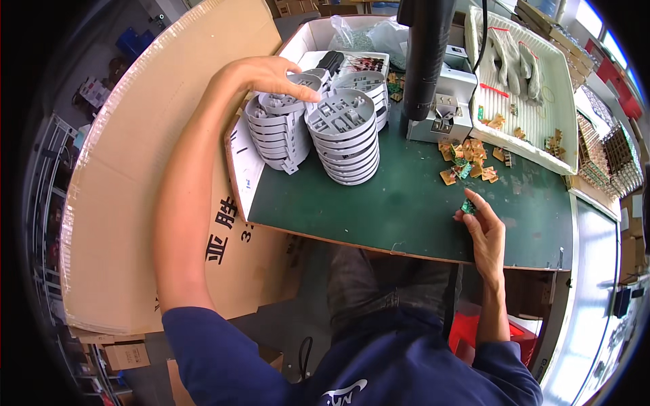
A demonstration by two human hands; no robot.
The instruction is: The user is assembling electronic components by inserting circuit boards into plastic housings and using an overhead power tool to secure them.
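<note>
Several grey round plastic housings (342, 135) stand in stacks on the green-topped table, their moulded inner faces up. At the far left stack my left hand (271, 76) is curved over the top, with thumb and index finger on either side of a grey plastic housing (310, 81). Some of its fingers are hidden. Near the front edge, at the right, my right hand (484, 227) pinches a small green circuit board (468, 206) between thumb and fingers. A loose heap of small brown and green circuit boards (474, 157) lies just beyond it.
Behind the heap stands a metal fixture (443, 101) below a thick black column (428, 61). A white tray (565, 115) at the back right holds grey gloves (518, 64) and loose boards. A large cardboard sheet (128, 176) rises along the left side.
</note>
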